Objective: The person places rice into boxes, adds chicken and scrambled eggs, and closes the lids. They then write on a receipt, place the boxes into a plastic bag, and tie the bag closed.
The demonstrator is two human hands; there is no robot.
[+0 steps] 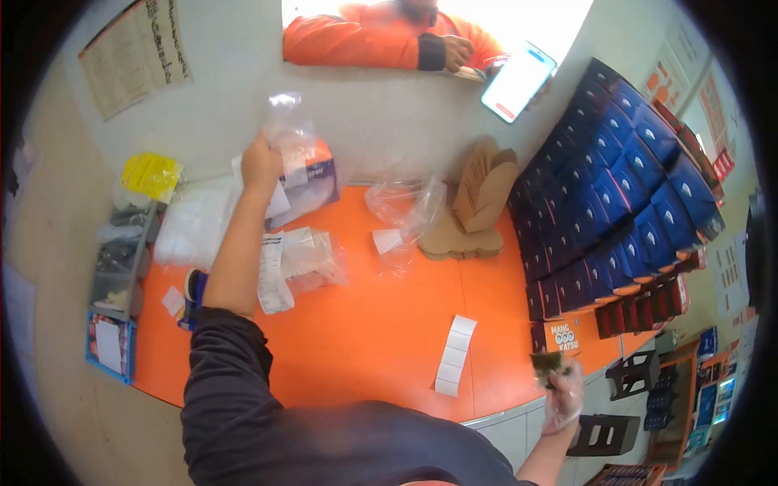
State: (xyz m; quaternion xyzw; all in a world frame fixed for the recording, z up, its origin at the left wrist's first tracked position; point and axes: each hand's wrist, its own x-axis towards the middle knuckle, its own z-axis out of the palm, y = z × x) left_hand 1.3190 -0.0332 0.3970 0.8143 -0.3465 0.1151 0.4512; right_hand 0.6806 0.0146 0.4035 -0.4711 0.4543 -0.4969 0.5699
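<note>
My left hand (261, 166) is raised at the back left of the orange counter, its fingers closed on the top of a clear plastic bag (290, 121). Right beside and below it is a blue and orange box (322, 168), partly covered by clear plastic. Over the right front edge, my right hand (563, 397) wears a clear plastic glove. Its fingers pinch a small dark green packet (548, 366), whose contents I cannot make out. Just behind that packet lies an orange Mang Katsu box (562, 335).
Tall stacks of navy boxes (600, 186) line the right side. Brown cardboard trays (485, 186), loose clear bags (405, 202), receipts (275, 275), a label strip (455, 356) and a tape dispenser (193, 300) lie on the counter (365, 340). At the window, a person in orange sleeves (348, 39) holds out a phone (519, 83).
</note>
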